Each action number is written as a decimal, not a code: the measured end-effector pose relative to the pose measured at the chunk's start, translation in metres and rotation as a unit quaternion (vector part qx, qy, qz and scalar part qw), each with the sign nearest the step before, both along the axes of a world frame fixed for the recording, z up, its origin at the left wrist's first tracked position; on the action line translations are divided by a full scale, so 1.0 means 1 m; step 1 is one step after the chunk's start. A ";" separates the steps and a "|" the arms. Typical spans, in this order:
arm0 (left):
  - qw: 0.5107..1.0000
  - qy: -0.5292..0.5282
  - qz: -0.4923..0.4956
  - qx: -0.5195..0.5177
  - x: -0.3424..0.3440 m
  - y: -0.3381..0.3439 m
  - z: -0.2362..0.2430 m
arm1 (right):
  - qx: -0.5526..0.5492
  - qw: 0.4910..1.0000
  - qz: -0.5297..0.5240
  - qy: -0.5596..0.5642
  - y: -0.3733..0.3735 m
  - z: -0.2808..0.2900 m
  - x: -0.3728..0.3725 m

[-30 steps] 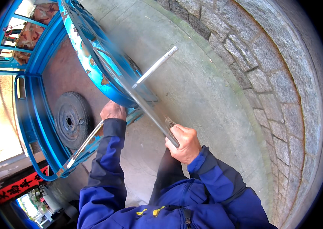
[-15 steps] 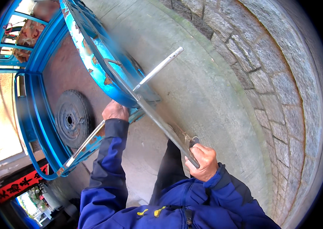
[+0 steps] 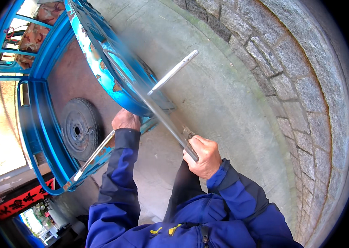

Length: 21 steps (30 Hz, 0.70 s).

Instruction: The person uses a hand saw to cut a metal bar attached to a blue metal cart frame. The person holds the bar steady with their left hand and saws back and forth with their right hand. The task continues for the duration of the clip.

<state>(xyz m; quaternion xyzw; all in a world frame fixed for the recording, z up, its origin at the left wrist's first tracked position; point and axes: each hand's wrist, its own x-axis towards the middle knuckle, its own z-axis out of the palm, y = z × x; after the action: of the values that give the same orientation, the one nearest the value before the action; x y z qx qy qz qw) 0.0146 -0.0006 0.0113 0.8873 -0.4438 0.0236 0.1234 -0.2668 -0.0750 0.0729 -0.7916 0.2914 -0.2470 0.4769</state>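
My right hand is closed round the lower end of a long grey metal bar. The bar runs up along a curved blue panel with chipped, rusty paint. A short silver rod crosses near the bar's middle. My left hand is closed under the panel's lower edge, and its fingertips are hidden. Just below it, a thin pale rod lies along the blue cart's edge. A spare tyre rests on the rusty cart bed.
Concrete paving borders a stone-block wall curving along the right. Camouflage cloth shows behind the cart's upper rails. A red banner hangs at the lower left, beside a doorway.
My right hand and the bar's end moved down and right half a second ago, then back up and left. My left hand has shifted slightly right, still closed in the same place on the cart.
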 end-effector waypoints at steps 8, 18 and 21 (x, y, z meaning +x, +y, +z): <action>1.000 -0.002 0.007 0.009 0.003 0.004 -0.001 | 0.007 0.999 -0.014 -0.040 0.003 -0.003 -0.003; 1.000 -0.014 -0.006 -0.013 0.002 0.004 0.000 | -0.002 0.997 -0.034 -0.072 0.006 0.006 -0.013; 0.999 0.006 -0.018 -0.037 0.005 0.003 0.001 | -0.011 0.997 -0.029 -0.071 0.004 0.003 -0.015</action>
<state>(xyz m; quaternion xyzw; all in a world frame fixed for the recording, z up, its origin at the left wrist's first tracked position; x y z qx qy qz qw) 0.0195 0.0025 0.0125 0.8740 -0.4579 0.0323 0.1591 -0.2818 -0.0710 0.0759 -0.7684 0.2769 -0.3191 0.4807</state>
